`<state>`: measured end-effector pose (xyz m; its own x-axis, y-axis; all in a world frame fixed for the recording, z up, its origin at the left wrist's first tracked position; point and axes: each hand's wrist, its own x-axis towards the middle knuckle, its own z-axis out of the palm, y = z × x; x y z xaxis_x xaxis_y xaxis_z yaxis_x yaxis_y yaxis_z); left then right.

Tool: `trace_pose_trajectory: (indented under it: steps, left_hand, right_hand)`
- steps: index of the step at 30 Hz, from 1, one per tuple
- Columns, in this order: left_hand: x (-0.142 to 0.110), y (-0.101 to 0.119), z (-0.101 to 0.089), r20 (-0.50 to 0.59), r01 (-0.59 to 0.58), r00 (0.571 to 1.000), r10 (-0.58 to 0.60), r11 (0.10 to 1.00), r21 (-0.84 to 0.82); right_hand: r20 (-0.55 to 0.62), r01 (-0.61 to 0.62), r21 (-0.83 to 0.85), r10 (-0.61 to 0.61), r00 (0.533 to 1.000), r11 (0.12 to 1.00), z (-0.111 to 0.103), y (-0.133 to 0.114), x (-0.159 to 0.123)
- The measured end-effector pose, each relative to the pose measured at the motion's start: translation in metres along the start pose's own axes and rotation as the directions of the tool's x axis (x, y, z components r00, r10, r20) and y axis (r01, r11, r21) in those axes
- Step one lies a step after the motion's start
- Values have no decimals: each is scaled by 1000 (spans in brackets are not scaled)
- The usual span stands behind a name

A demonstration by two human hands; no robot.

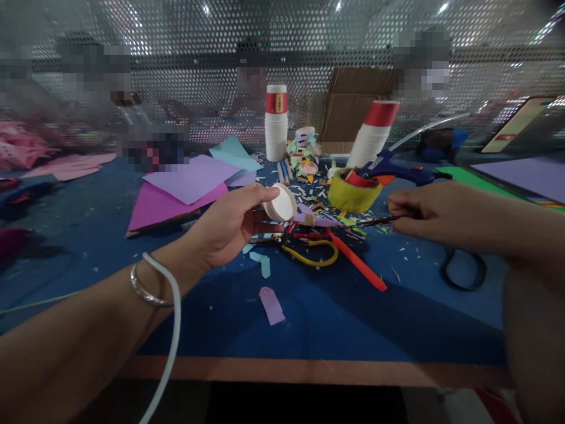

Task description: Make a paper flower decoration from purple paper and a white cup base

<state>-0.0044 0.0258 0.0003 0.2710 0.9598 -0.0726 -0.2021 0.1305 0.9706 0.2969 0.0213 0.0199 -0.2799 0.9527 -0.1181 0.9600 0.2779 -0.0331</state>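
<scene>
My left hand (233, 221) is closed on a small white paper cup (282, 203), its round end turned partly toward me. A purple paper strip (324, 221) reaches rightward from beside the cup; whether it is attached, I cannot tell. My right hand (417, 209) is closed around dark scissors (373, 222), their blades pointing left at the strip. A black loop (463, 270), seemingly one of their handles, shows below that hand. Under the cup lie yellow-handled scissors (311, 252) and a red stick-like tool (357, 261).
Paper scraps cover the middle of the blue table (344, 324). Behind stand two cup stacks (276, 138) (371, 138), yellow tape (355, 191) and a blue glue gun (397, 168). Coloured sheets (189, 179) lie left. A purple paper tag (272, 306) lies near the front edge.
</scene>
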Motion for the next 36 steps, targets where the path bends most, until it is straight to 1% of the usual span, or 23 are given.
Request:
trace_pose_trajectory:
  steps: [3,8,10,12,14,18,21,23,25,26,29,32,34,36]
  left_hand:
    - [-1,0,1,23,-2,1000,2,1000,-11]
    - [-1,-2,-1,78,-17,997,18,1000,-24]
    - [0,-2,-1,81,-19,996,21,999,-27]
    - [0,-2,0,79,-17,997,19,999,-29]
    - [0,-2,1,73,-11,997,14,999,-30]
    - [-1,-1,1,79,-10,997,13,999,-33]
    - [-2,-3,-1,130,-51,990,50,999,2]
    - [-2,-6,-3,164,-110,981,99,992,60]
    - [-1,-9,-6,208,-195,964,164,971,139]
    - [0,-10,-7,237,-240,952,194,953,184]
    - [2,-13,-9,309,-354,916,256,879,321]
    - [3,-16,-11,326,-432,895,305,778,456]
    - [3,-18,-11,332,-476,878,346,709,520]
    - [2,-20,-12,336,-499,866,370,667,553]
  right_hand:
    - [-22,16,32,-15,1000,999,0,-8,0]
    - [11,6,32,-6,1000,999,4,-25,3]
    - [46,11,38,-12,999,999,6,-28,5]
    - [110,20,26,-23,994,999,9,-31,7]
    - [137,33,0,-32,990,999,13,-34,10]
    - [116,30,-29,-26,993,999,19,-39,12]
    - [126,36,-11,-34,991,999,16,-38,10]
    - [130,45,37,-49,990,998,12,-37,8]
    - [103,59,105,-70,992,993,8,-35,7]
    - [69,72,138,-82,994,988,7,-34,6]
    - [-81,133,236,-117,990,963,5,-37,5]
    - [-199,230,363,-165,966,903,6,-44,3]
    - [-240,291,430,-203,949,855,6,-51,0]
    - [-278,329,453,-220,935,829,7,-58,-2]
